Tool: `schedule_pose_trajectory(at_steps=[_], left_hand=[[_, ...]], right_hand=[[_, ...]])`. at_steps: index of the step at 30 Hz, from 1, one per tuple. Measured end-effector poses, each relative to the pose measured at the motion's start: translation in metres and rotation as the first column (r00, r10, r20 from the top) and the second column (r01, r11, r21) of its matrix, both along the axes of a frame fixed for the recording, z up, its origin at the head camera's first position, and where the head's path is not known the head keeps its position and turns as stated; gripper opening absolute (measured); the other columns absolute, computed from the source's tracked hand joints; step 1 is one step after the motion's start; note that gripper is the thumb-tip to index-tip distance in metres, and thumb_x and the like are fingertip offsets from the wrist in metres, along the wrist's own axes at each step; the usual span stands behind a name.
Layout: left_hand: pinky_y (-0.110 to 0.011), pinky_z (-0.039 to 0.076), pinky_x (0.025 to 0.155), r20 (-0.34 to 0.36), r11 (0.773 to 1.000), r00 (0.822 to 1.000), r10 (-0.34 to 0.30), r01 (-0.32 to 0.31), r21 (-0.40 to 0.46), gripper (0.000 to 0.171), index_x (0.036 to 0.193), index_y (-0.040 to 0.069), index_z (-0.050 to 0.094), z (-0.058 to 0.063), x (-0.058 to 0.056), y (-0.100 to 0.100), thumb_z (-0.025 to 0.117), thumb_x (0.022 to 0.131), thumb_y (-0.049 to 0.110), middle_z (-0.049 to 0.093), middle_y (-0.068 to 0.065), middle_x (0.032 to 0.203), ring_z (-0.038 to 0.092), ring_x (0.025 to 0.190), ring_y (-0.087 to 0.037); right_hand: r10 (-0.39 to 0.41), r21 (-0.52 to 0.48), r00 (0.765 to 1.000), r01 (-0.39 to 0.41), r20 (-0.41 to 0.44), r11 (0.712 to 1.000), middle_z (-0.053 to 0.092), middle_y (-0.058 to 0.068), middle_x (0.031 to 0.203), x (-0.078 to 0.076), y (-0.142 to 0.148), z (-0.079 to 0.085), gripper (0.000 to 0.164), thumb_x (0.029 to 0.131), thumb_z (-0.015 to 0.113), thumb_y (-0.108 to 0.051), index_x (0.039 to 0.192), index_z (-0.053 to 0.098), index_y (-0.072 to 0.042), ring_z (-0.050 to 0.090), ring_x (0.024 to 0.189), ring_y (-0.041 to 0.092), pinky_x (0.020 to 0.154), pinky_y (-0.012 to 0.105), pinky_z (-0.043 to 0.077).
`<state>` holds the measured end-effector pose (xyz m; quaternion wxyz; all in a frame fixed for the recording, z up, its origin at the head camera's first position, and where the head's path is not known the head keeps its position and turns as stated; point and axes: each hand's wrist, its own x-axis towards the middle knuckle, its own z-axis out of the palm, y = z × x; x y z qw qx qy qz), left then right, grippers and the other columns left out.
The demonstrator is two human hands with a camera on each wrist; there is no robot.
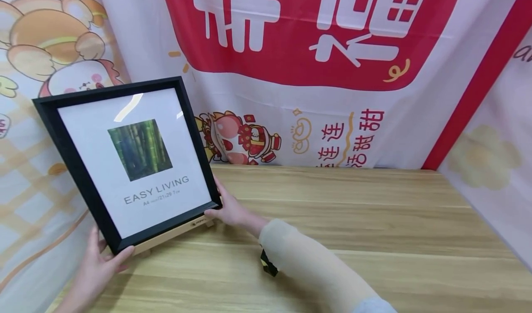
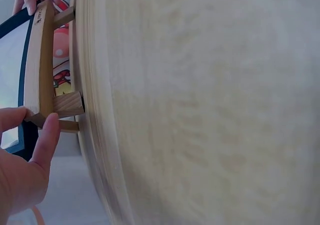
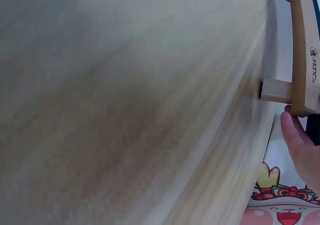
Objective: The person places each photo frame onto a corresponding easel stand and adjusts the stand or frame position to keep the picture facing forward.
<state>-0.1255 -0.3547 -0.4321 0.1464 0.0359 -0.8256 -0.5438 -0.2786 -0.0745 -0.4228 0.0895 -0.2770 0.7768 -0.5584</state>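
Observation:
A black picture frame (image 1: pixel 76 165) with a bamboo print (image 1: pixel 141 149) and the words "EASY LIVING" leans back at the left of the table. Its bottom edge sits on the pale ledge of a wooden easel (image 1: pixel 170 234), whose stubby feet (image 2: pixel 67 104) meet the tabletop. My left hand (image 1: pixel 99 262) grips the lower left corner, thumb in front; the left wrist view has its fingertips pinching the ledge's end. At the lower right corner my right hand (image 1: pixel 230 209) holds frame and ledge, thumb on the front. The easel's back is hidden behind the frame.
The wood-grain table (image 1: pixel 353 211) stretches off to the right. Behind it hangs a red and white printed cloth (image 1: pixel 299 77), and a cartoon-patterned cloth (image 1: pixel 25 165) hangs close beside the frame. A small black and yellow object (image 1: pixel 268 263) shows under the right sleeve.

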Motion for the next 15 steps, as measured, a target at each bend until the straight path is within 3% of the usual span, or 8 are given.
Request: schedule_pose_trajectory(at_steps=[5,15], left_hand=[[-0.037,0.059,0.055,0.000,0.999,1.000,-0.002,0.002,0.050,0.102,0.153,0.038,0.000,-0.0005,0.0004,0.0024,0.065,0.088,-0.008,0.026,-0.041,0.131,0.062,0.073,0.001],[-0.037,0.060,0.060,0.046,1.000,0.999,0.013,-0.013,0.003,0.103,0.152,0.042,-0.008,-0.0005,-0.0033,0.0082,0.065,0.092,0.001,0.027,-0.044,0.132,0.061,0.075,0.000]], right_hand=[[-0.021,0.010,1.000,0.021,0.011,1.000,0.032,0.008,0.154,0.0020,-0.0010,-0.0008,0.105,0.085,0.075,-0.007,0.156,0.005,-0.036,0.033,0.137,0.019,0.114,0.036,0.024],[-0.047,0.008,0.999,0.047,-0.006,0.999,0.027,0.004,0.157,0.0008,0.0034,-0.0031,0.101,0.086,0.073,-0.006,0.157,0.006,-0.034,0.029,0.139,0.017,0.114,0.034,0.023]])
